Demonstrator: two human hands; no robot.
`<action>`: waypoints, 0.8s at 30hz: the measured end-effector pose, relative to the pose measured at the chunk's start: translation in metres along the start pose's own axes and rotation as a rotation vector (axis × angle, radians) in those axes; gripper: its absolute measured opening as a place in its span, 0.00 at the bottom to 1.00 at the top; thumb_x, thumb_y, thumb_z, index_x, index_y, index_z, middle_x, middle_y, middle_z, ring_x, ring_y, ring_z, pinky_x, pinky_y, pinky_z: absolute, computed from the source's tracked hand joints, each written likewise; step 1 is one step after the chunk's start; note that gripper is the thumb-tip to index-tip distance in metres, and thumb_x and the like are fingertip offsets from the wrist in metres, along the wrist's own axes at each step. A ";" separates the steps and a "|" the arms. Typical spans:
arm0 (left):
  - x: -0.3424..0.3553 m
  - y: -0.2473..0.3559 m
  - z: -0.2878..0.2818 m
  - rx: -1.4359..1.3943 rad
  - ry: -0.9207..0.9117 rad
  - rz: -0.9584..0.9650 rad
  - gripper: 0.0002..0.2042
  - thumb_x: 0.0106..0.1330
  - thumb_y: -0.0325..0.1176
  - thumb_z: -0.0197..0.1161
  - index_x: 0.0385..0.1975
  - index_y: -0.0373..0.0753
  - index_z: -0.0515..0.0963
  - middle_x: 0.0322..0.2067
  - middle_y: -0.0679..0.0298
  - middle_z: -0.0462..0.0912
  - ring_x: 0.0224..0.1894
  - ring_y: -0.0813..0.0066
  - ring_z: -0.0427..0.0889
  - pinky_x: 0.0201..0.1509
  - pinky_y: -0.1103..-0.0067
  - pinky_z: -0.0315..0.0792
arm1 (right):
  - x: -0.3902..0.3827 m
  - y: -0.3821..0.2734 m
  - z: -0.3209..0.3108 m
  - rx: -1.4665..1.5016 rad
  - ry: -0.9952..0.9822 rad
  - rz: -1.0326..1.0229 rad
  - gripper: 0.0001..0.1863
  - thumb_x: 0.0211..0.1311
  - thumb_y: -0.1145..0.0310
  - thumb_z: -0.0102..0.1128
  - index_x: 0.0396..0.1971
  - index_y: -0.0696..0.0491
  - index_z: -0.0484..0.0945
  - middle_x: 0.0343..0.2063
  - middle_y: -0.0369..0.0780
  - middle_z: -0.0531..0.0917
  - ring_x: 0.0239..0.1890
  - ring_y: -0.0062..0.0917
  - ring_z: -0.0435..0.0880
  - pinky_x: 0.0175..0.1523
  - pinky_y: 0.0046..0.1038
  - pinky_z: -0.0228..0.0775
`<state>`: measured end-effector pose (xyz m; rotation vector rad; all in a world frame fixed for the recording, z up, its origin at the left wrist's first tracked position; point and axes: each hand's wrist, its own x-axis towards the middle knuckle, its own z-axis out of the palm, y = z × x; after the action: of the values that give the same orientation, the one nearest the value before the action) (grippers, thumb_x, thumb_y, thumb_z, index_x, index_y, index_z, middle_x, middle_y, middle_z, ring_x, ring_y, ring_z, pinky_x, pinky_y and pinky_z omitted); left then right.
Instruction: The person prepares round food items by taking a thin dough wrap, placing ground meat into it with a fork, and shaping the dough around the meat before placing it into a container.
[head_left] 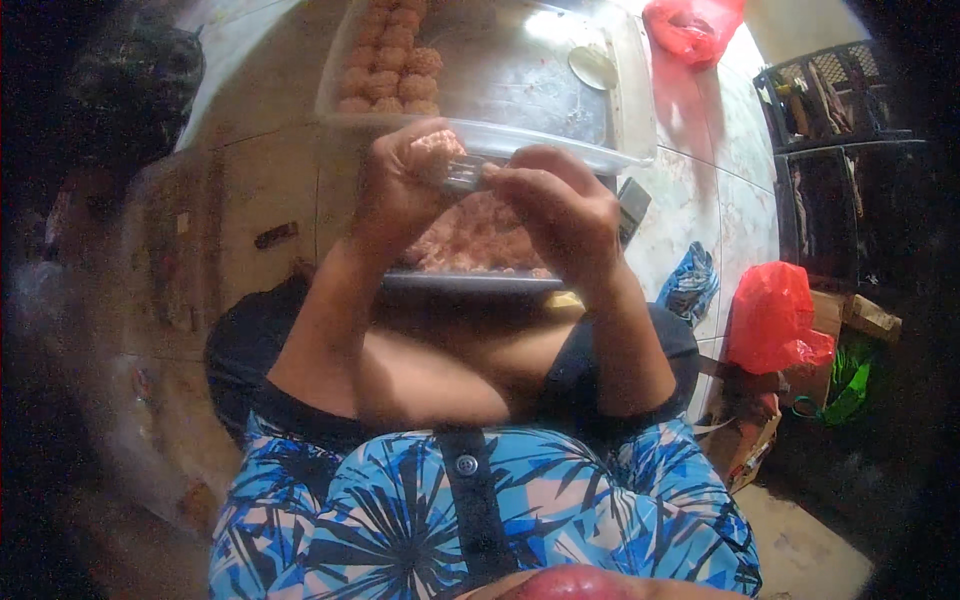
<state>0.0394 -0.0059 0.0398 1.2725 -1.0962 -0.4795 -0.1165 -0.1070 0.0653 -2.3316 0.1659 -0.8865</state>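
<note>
My left hand (405,175) is closed around a lump of pink minced mixture (437,142), held high over a dark-rimmed tray (470,283). My right hand (560,205) grips a small shiny utensil (464,172), seemingly a fork, whose end is against the lump beside my left fingers. Below both hands, more pink mixture (465,235) lies in the tray, partly hidden by my hands. Just beyond, a clear plastic container (635,140) holds rows of rough round balls (388,60) on its left side and a pale round disc (592,66) on its right.
Red plastic bags lie at upper right (690,25) and right (770,310). Also on the right are a blue bag (688,285), a black rack (815,95), cardboard (820,315) and a green bag (850,385). A small grey object (632,205) sits beside the tray on the tiled floor.
</note>
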 end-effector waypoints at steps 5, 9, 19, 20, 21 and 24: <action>-0.001 -0.008 -0.003 0.173 -0.022 -0.036 0.10 0.55 0.35 0.66 0.23 0.37 0.72 0.22 0.69 0.74 0.27 0.84 0.71 0.29 0.82 0.68 | 0.005 0.001 -0.021 0.033 0.018 0.045 0.10 0.51 0.78 0.60 0.36 0.53 0.80 0.31 0.42 0.78 0.31 0.31 0.81 0.35 0.27 0.74; -0.001 -0.004 0.002 0.247 0.002 -0.023 0.13 0.57 0.40 0.65 0.25 0.36 0.72 0.22 0.71 0.73 0.28 0.87 0.72 0.31 0.85 0.69 | 0.002 0.010 -0.011 0.035 -0.026 0.056 0.10 0.51 0.80 0.60 0.34 0.53 0.80 0.31 0.42 0.79 0.32 0.31 0.81 0.35 0.27 0.73; 0.002 -0.008 0.006 0.016 -0.042 -0.028 0.52 0.50 0.38 0.71 0.66 0.39 0.35 0.50 0.53 0.73 0.44 0.68 0.76 0.50 0.72 0.69 | -0.021 0.019 -0.009 0.510 0.103 0.546 0.11 0.58 0.81 0.56 0.41 0.58 0.76 0.36 0.36 0.81 0.35 0.14 0.78 0.40 0.17 0.73; 0.002 -0.008 0.007 0.013 -0.036 -0.030 0.52 0.50 0.38 0.71 0.66 0.39 0.35 0.50 0.53 0.73 0.44 0.68 0.76 0.50 0.72 0.69 | -0.023 0.019 -0.001 0.582 0.097 0.555 0.11 0.57 0.80 0.57 0.41 0.58 0.76 0.35 0.36 0.81 0.36 0.14 0.78 0.40 0.17 0.73; 0.001 -0.008 0.007 -0.012 0.036 -0.016 0.46 0.51 0.40 0.70 0.64 0.37 0.44 0.45 0.53 0.75 0.42 0.67 0.76 0.49 0.71 0.70 | -0.024 0.018 0.007 0.654 0.091 0.564 0.11 0.57 0.80 0.58 0.41 0.59 0.76 0.35 0.36 0.81 0.36 0.14 0.78 0.40 0.17 0.73; 0.001 -0.017 -0.007 0.140 0.027 0.098 0.32 0.53 0.42 0.68 0.54 0.35 0.63 0.34 0.54 0.79 0.37 0.67 0.77 0.44 0.71 0.70 | -0.020 0.013 0.026 0.515 0.121 0.478 0.11 0.51 0.79 0.64 0.36 0.57 0.78 0.32 0.37 0.82 0.34 0.17 0.80 0.39 0.19 0.74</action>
<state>0.0501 -0.0083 0.0256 1.3356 -1.1803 -0.3156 -0.1137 -0.0979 0.0315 -1.6618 0.4650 -0.7201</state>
